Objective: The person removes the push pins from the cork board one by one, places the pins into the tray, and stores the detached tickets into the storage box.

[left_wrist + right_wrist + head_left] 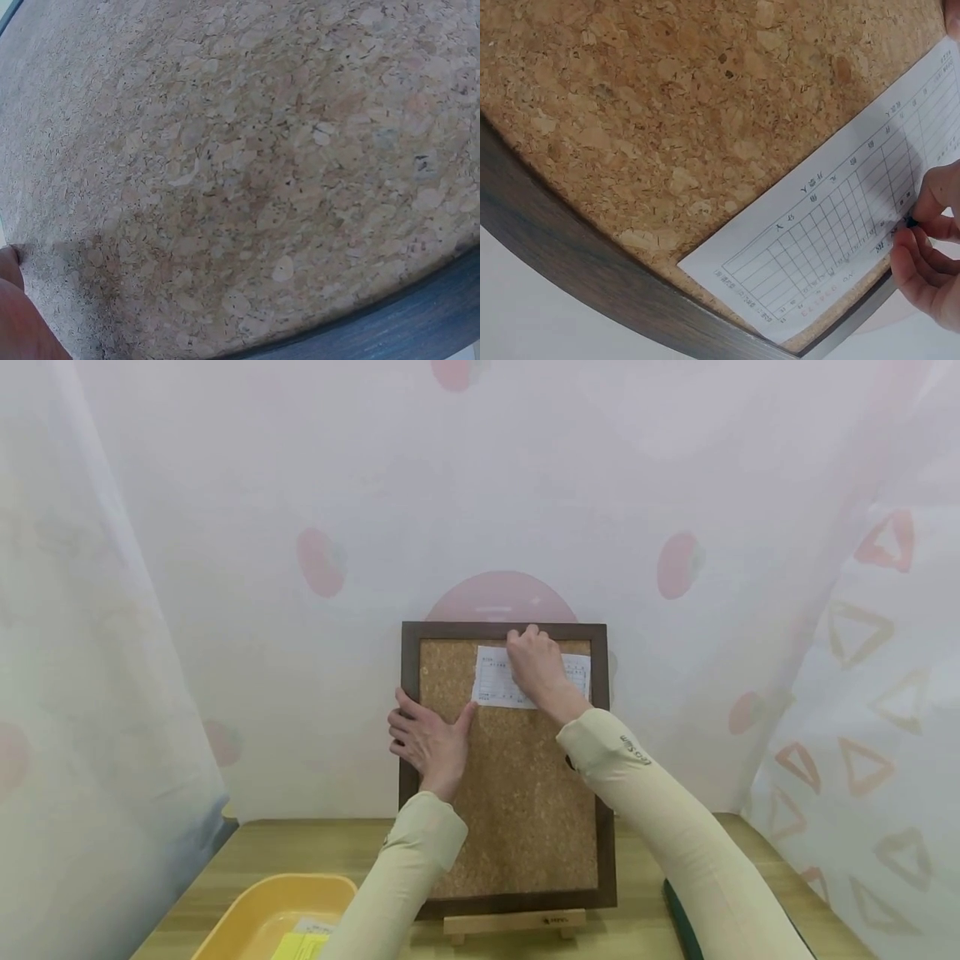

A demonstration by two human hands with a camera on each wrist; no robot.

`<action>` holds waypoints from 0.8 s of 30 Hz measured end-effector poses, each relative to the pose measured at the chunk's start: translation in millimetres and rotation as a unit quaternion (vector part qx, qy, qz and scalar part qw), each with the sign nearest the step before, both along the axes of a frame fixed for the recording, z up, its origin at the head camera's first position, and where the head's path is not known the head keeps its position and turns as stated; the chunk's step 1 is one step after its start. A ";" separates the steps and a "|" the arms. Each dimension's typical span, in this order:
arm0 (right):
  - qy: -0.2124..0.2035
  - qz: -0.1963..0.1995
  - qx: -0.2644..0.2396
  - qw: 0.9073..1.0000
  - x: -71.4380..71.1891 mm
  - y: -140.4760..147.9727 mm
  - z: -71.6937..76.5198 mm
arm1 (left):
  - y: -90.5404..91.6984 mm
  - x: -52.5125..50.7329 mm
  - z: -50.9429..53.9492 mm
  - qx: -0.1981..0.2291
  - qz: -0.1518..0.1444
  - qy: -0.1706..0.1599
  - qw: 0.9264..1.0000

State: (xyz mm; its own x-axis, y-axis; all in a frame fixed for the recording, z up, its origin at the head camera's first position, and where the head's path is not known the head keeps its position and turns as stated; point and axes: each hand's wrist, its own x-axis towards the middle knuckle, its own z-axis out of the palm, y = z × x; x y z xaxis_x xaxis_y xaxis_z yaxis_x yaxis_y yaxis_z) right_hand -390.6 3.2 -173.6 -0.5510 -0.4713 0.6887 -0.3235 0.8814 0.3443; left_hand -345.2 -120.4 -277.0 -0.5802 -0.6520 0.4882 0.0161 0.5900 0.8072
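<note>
A corkboard [525, 810] in a dark wooden frame stands upright on a small wooden easel [514, 922]. A printed paper form [495, 681] lies flat against its upper right part. My right hand [542, 667] is at the form's top edge; thumb and finger pinch a small dark push pin [910, 222] against the paper. My left hand [433, 737] grips the board's left edge, fingers over the frame and thumb [22, 322] reaching to the form's lower left corner. How far the pin is in the cork is hidden by my fingers.
A yellow tray [247, 914] at the table's front left holds a yellow slip [302, 947] and a whitish paper [315, 927]. Something dark green [678, 918] lies under my right forearm. A patterned white curtain [495, 485] hangs close behind the board.
</note>
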 end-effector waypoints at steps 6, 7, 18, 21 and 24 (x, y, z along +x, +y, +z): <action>0.002 0.016 0.008 1.000 -1.5 2.4 0.7 | 0.1 -0.9 -1.5 0.000 0.002 0.003 1.000; 0.003 0.018 0.011 1.000 -1.8 2.8 1.2 | 0.1 -1.1 -1.3 0.001 0.002 0.004 1.000; 0.009 0.036 0.036 0.999 -6.2 8.0 3.3 | 0.7 -2.8 -1.1 0.000 0.005 0.001 1.000; 0.009 0.046 0.037 0.998 -6.9 9.4 3.7 | 0.6 -2.8 -1.1 0.000 0.004 0.004 1.000; 0.010 0.054 0.038 0.998 -7.2 11.5 5.1 | 0.6 -3.5 -0.5 -0.002 0.003 0.011 1.000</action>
State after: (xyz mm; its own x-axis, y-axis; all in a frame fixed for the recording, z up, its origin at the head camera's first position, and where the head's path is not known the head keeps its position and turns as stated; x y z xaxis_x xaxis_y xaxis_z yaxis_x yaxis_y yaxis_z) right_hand -397.8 14.8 -168.5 -0.4802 -0.5785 0.6594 -0.4081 0.8128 0.4158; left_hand -348.8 -119.8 -277.5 -0.5662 -0.6525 0.5036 0.0306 0.5939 0.8040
